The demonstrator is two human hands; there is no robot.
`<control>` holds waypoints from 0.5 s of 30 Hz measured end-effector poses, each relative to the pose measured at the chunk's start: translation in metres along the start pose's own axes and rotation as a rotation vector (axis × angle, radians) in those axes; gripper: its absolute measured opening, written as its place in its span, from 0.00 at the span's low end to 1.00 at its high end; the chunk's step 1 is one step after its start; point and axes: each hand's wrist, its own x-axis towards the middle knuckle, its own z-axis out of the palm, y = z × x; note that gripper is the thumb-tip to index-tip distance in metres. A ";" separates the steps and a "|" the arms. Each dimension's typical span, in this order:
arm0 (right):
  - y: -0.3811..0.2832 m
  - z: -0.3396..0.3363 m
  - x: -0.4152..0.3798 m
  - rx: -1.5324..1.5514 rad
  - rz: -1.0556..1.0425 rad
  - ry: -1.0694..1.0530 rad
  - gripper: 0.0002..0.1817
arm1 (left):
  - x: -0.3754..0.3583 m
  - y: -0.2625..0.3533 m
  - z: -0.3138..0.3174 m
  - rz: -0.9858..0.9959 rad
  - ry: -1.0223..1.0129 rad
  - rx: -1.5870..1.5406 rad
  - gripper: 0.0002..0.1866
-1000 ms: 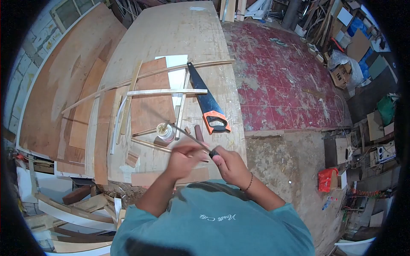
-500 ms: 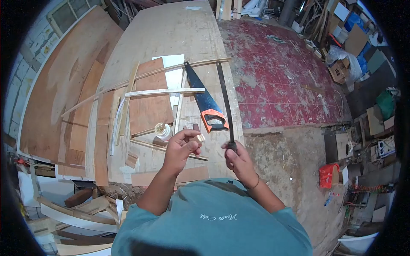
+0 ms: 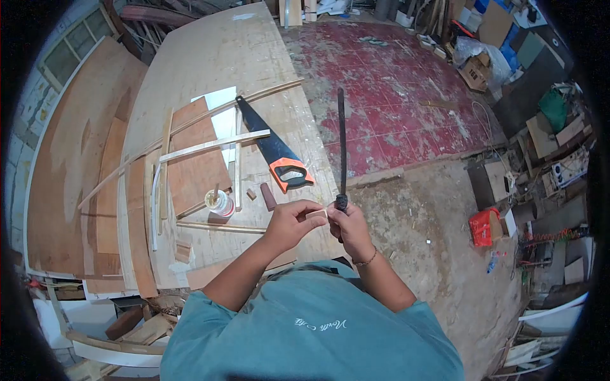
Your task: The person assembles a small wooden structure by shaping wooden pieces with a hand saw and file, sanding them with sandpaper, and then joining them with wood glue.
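A small pale wooden block (image 3: 316, 214) is pinched between the thumb and fingers of my left hand (image 3: 294, 223). My right hand (image 3: 351, 230) is closed round the black wrapped handle of a long, narrow dark blade (image 3: 342, 143), which points away from me over the table's right edge. My two hands meet, and my right thumb and fingertips appear to touch the block's end. Left of the blade lies a handsaw (image 3: 270, 143) with an orange and black handle. Just beyond my left hand are a brownish-red strip (image 3: 268, 197) and a small wood offcut (image 3: 251, 195).
Wooden strips (image 3: 216, 146), a brown plywood piece (image 3: 200, 149) and an open white pot (image 3: 219, 203) with a stick in it lie on the plywood-topped table (image 3: 216, 51). A red box (image 3: 485, 227) stands on the floor at right. Scrap wood (image 3: 136, 330) is piled at lower left.
My hands have come together, bringing the block beside the blade's handle. The blade has turned more upright and edge-on. The view has shifted, so the table appears further left.
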 end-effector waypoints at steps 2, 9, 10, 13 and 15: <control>0.008 -0.011 0.000 -0.008 0.009 0.047 0.06 | 0.003 -0.001 0.009 0.109 -0.005 0.204 0.13; 0.085 -0.095 0.033 -0.182 0.031 0.370 0.08 | 0.061 -0.099 0.056 0.193 0.046 0.559 0.09; 0.103 -0.114 0.039 -0.244 0.052 0.446 0.09 | 0.072 -0.124 0.065 0.162 0.082 0.572 0.10; 0.150 -0.162 0.052 -0.717 0.182 0.466 0.11 | 0.098 -0.177 0.086 0.003 0.095 0.562 0.13; 0.192 -0.190 0.063 -0.837 0.018 0.422 0.09 | 0.112 -0.201 0.095 -0.068 0.056 0.593 0.10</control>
